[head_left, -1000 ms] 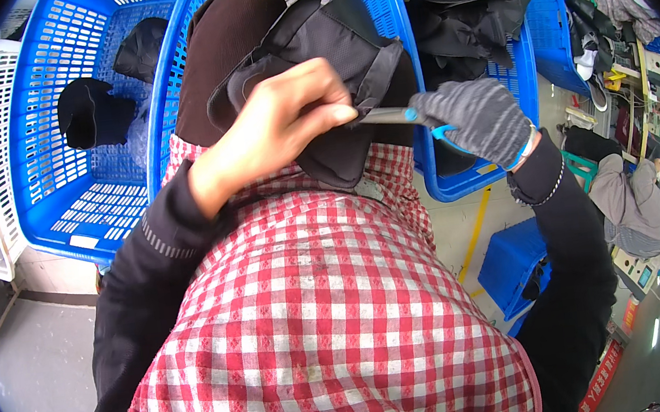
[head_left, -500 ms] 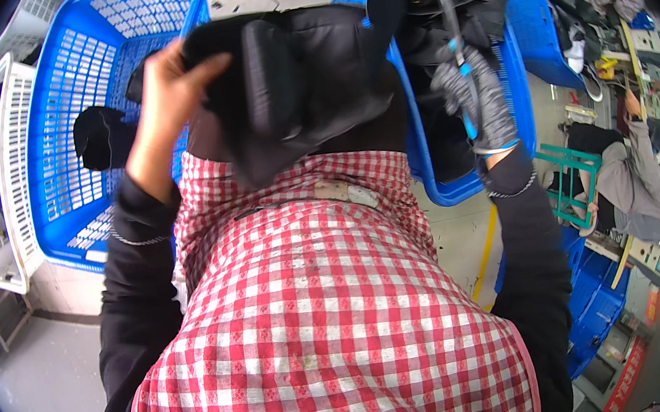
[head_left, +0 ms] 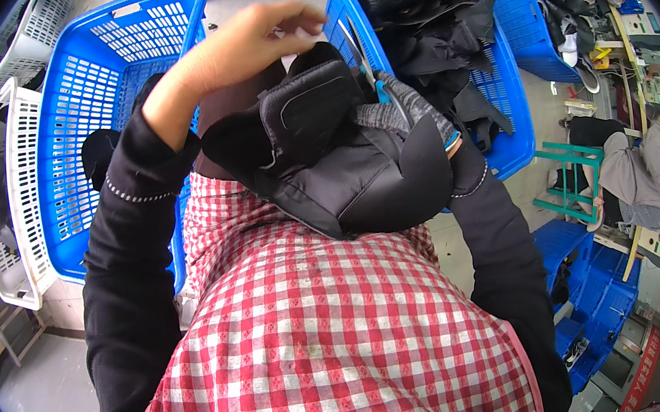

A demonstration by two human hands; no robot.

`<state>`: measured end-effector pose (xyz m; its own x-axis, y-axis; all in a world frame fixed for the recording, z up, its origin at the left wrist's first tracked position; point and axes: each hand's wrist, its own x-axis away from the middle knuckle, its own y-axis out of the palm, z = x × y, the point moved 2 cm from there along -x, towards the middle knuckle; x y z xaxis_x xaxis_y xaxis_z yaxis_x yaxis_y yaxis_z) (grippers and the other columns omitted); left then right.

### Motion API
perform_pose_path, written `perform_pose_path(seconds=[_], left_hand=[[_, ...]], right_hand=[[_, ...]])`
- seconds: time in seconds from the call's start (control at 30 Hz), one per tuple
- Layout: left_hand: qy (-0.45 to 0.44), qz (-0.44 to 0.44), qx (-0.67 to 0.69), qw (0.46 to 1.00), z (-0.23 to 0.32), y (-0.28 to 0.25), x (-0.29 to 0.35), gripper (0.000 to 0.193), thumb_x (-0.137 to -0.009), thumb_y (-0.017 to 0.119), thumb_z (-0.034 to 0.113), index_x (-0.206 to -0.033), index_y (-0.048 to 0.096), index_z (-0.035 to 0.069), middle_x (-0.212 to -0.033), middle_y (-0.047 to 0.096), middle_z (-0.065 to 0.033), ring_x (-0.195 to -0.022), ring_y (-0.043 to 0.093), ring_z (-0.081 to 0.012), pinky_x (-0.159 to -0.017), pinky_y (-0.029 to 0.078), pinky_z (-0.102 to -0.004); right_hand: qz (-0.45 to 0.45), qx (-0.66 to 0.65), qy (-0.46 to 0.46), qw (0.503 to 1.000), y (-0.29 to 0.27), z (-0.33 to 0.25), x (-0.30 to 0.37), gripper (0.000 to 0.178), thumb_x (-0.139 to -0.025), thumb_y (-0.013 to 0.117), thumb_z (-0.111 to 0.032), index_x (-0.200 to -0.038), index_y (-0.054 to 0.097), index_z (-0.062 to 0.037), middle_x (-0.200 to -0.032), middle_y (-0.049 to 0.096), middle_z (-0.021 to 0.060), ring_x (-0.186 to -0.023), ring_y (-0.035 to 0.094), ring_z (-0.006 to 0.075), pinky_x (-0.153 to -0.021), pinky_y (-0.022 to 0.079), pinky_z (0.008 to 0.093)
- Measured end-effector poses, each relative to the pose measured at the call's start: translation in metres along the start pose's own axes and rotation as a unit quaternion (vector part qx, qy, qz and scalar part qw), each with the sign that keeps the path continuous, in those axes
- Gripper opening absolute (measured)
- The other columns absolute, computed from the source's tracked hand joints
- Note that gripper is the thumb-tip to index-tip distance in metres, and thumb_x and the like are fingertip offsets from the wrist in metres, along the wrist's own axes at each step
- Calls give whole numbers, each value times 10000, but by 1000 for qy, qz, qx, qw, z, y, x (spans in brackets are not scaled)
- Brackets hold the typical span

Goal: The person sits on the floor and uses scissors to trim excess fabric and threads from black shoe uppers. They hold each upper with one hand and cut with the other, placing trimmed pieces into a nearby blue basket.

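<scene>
A black sewn piece (head_left: 371, 177), with smooth panels and a padded flap (head_left: 311, 110), lies across my lap. My right hand (head_left: 426, 118), in a grey knit glove, is at its far right side. It holds scissors (head_left: 382, 90) with blue parts on the handles, blades pointing up and away; the black piece covers some of its fingers. Over the far edge of the piece hovers my bare left hand (head_left: 266, 38). Its fingers are loosely bent and apart from the thumb, with nothing visible between them.
To the left stands a blue basket (head_left: 56, 156) with a few black pieces, beside a white basket (head_left: 23, 192). At the right, another blue basket (head_left: 520, 119) holds several black pieces. Farther right are a green metal frame (head_left: 560, 151), more blue bins (head_left: 602, 305) and another person (head_left: 635, 171).
The black piece has turned and come nearer my body. My left hand has let go of its edge and moved right. My gloved hand with the scissors has moved left from the basket to the piece.
</scene>
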<state>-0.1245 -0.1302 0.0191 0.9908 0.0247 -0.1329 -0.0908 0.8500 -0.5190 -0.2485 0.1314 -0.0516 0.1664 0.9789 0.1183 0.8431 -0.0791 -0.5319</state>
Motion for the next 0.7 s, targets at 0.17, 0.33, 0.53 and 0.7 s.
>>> perform_pose_path(seconds=[0.17, 0.33, 0.53, 0.7], left_hand=[[276, 98, -256, 921, 62, 50, 24, 129, -863, 686, 95, -961, 746, 37, -992, 717, -83, -899, 674, -298, -802, 567, -370], [-38, -54, -306, 950, -1, 88, 53, 153, -832, 738, 215, -812, 705, 67, -877, 701, -101, -873, 698, -311, -768, 559, -442], [-128, -51, 142, 980, -54, 92, 35, 357, -816, 763, -37, -1162, 674, -27, -907, 707, -100, -789, 687, -146, -720, 584, -284], [-71, -44, 111, 990, -50, 105, 23, 329, -805, 781, -9, -1130, 722, -7, -1017, 725, -98, -935, 719, -203, -888, 584, -326]], right_hand=[[37, 325, -199, 924, 12, 20, -3, 318, -1015, 577, -182, -1282, 612, -14, -1065, 684, 128, -1013, 670, 217, -918, 522, 348], [68, 361, -246, 897, 34, 37, 2, 305, -998, 555, -116, -1271, 621, 3, -1084, 673, 150, -1072, 656, 254, -1029, 510, 400], [-1, 18, -11, 1000, 11, 24, 53, 374, -1030, 592, -193, -1365, 583, -27, -1213, 677, 117, -1146, 659, 235, -1047, 510, 364], [69, -148, 210, 964, -15, 11, 66, 444, -1056, 623, -258, -1444, 551, -53, -1321, 680, 89, -1208, 661, 219, -1062, 510, 334]])
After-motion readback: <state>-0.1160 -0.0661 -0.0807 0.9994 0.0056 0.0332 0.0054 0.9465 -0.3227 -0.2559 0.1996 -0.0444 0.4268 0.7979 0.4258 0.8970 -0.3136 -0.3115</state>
